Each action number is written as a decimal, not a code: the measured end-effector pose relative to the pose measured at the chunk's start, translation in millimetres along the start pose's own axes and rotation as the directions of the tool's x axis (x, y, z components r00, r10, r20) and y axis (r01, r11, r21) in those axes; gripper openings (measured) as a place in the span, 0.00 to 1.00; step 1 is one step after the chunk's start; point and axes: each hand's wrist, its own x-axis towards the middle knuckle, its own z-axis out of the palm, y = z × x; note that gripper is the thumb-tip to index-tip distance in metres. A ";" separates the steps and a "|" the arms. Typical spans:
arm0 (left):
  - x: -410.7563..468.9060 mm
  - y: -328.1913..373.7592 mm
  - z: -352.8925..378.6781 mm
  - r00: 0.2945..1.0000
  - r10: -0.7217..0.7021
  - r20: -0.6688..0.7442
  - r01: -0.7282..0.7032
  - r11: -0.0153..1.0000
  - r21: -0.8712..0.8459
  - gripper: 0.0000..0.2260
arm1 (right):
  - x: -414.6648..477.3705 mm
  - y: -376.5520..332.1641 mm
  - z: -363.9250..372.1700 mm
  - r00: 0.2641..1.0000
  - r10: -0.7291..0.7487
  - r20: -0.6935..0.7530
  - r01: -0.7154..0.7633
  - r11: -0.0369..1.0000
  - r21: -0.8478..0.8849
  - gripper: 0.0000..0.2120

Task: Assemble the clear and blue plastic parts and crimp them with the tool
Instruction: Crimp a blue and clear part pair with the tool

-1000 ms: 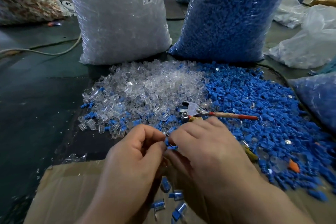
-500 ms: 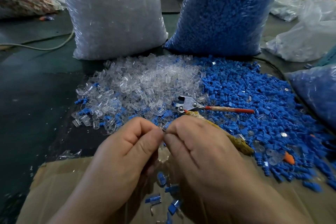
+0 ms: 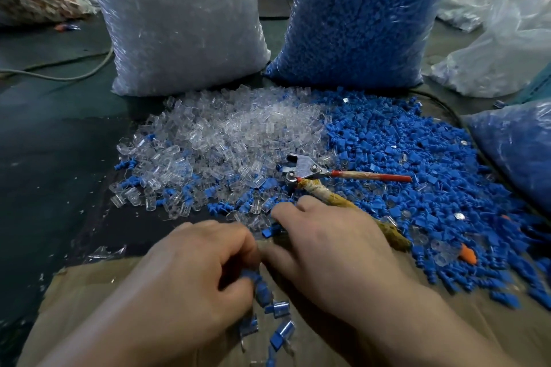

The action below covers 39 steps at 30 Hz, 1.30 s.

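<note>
My left hand (image 3: 190,271) is curled over the cardboard sheet (image 3: 89,292), its fingertips closed on a blue part (image 3: 253,278). My right hand (image 3: 337,253) lies flat beside it. Its fingers are extended and touch the near edge of the pile by a loose blue part (image 3: 271,231); nothing shows in it. The pile of clear parts (image 3: 238,134) lies ahead and the pile of blue parts (image 3: 402,164) to its right. The crimp tool (image 3: 301,170) rests between them, with one red handle and one wrapped handle running beside my right hand. Several assembled pieces (image 3: 280,310) lie on the cardboard between my wrists.
A big bag of clear parts (image 3: 179,24) and a big bag of blue parts (image 3: 363,15) stand behind the piles. Another blue bag (image 3: 518,152) sits at the right edge, white bags (image 3: 501,48) behind it. A cable (image 3: 59,76) crosses the dark surface at left.
My hands were pressed together fingertip to fingertip. They have come apart and dropped lower; the left now sits over the assembled pieces and the right reaches toward the pile.
</note>
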 end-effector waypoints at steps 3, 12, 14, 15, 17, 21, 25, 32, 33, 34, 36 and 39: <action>1.1 1.0 2.2 0.998 -0.056 -0.035 0.055 0.998 -0.019 0.13 | 9.5 -3.6 4.3 1.000 -0.003 -0.002 0.003 1.000 -0.016 0.16; 14.3 4.4 14.1 0.971 -0.096 -0.219 0.129 0.981 0.142 0.12 | 15.6 -1.8 9.0 0.999 -0.034 0.032 0.034 0.999 -0.001 0.09; 14.0 4.3 15.1 0.968 -0.103 -0.228 0.139 0.980 0.144 0.10 | 14.8 -0.3 9.4 0.999 -0.035 0.041 0.034 0.999 0.007 0.09; 13.8 3.2 16.0 0.966 -0.105 -0.235 0.141 0.980 0.140 0.09 | 13.8 0.2 9.3 0.998 -0.036 0.045 0.036 0.999 0.008 0.10; 13.7 0.4 18.9 0.963 -0.107 -0.246 0.136 0.985 0.104 0.09 | 10.6 1.4 7.7 0.999 -0.036 0.032 0.035 0.999 0.028 0.11; 14.1 -6.1 24.3 0.927 -0.197 -0.319 0.181 0.980 -0.079 0.14 | 8.9 5.8 -0.2 0.998 0.038 -0.041 -0.031 0.987 0.158 0.10; 13.1 -5.9 24.7 0.913 -0.216 -0.346 0.156 0.969 -0.194 0.13 | 9.4 11.8 -1.3 0.983 0.170 -0.076 -0.124 0.901 0.415 0.05; 9.3 -2.8 27.8 0.901 -0.296 -0.316 0.127 0.879 -0.460 0.16 | 5.3 12.1 -6.7 0.959 0.252 0.133 -0.237 0.449 0.861 0.07; 9.3 -2.2 27.6 0.901 -0.296 -0.318 0.113 0.866 -0.486 0.16 | 5.1 11.6 -8.1 0.957 0.231 0.178 -0.258 0.386 0.886 0.09; 9.3 -1.3 27.4 0.901 -0.292 -0.320 0.095 0.853 -0.513 0.15 | 4.9 10.9 -9.2 0.953 0.206 0.221 -0.279 0.318 0.906 0.11; 9.3 0.3 26.9 0.905 -0.282 -0.318 0.056 0.821 -0.569 0.16 | 4.9 9.0 -10.7 0.948 0.164 0.272 -0.300 0.187 0.935 0.12; 9.8 2.1 25.8 0.923 -0.270 -0.273 0.009 0.727 -0.687 0.20 | 5.0 7.3 -9.1 0.959 0.169 0.226 -0.245 0.103 0.964 0.10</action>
